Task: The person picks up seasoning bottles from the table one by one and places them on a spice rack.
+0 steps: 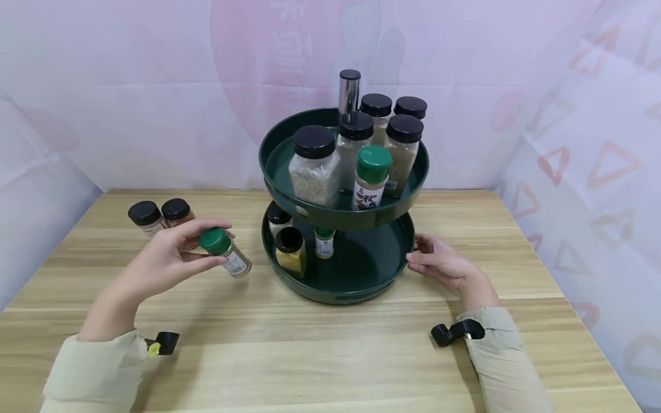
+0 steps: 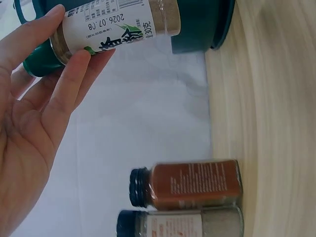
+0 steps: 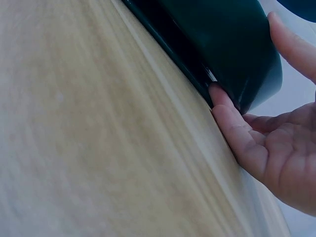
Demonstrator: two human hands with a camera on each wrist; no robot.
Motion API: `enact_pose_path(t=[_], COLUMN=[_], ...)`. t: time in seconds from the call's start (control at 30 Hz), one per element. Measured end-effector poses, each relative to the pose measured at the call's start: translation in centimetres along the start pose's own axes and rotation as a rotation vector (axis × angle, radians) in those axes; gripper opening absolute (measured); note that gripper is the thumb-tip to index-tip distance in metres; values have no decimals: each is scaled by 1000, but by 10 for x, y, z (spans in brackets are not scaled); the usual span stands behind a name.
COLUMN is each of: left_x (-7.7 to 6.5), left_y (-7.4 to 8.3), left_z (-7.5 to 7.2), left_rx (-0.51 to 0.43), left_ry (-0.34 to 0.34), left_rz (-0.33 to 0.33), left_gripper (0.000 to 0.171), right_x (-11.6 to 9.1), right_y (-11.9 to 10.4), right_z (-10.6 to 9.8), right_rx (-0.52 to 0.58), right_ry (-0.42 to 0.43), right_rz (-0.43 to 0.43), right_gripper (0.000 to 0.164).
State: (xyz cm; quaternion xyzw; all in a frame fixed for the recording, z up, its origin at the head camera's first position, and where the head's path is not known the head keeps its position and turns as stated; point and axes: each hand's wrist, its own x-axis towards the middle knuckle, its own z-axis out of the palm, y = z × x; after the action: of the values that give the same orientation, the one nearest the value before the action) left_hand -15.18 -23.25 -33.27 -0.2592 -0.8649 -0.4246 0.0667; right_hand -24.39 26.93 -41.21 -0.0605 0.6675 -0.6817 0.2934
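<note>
My left hand (image 1: 165, 255) pinches a green-capped spice jar (image 1: 234, 263) between thumb and fingers, tilted above the table left of a dark green two-tier rack. Its white label (image 2: 106, 24) with print faces the left wrist camera. On the right, my right hand (image 1: 441, 263) grips the edge of the rack's lower tray (image 1: 335, 297). In the right wrist view the thumb lies against the tray's wall (image 3: 232, 44), while fingertips reach under its bottom edge. The lower tray holds a yellow spice jar (image 1: 290, 261), another black-capped jar (image 1: 279, 221) and a small green-capped jar (image 1: 324, 245).
The upper tray (image 1: 351, 217) carries several black-capped jars, a green-capped jar (image 1: 369, 186) and a tall silver-and-black container (image 1: 349, 92). Two black-capped jars, one reddish-brown (image 2: 195, 183) and one paler (image 2: 222, 223), stand on the wooden table (image 1: 310, 355) behind my left hand.
</note>
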Motion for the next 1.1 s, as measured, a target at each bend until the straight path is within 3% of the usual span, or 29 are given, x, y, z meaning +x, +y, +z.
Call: enact_pose_path(t=[0.3,0.57,0.9,1.1], left_x=[10,18,32,41], left_y=[14,24,39,45], left_z=[9,16,30,42], left_rx=[6,-34,-101,-113], left_ry=[-42,-104,-136,-177], left_rz=[71,78,193,166], left_gripper=[57,54,54,54], right_x=[1,1,0,1], right_y=[-1,0,-1,0], right_z=[0,0,0,0], right_rx=[3,0,-3,-5], right_ry=[5,4,-1,-9], right_rz=[5,6,-1,-6], right_gripper=[89,89,87,87])
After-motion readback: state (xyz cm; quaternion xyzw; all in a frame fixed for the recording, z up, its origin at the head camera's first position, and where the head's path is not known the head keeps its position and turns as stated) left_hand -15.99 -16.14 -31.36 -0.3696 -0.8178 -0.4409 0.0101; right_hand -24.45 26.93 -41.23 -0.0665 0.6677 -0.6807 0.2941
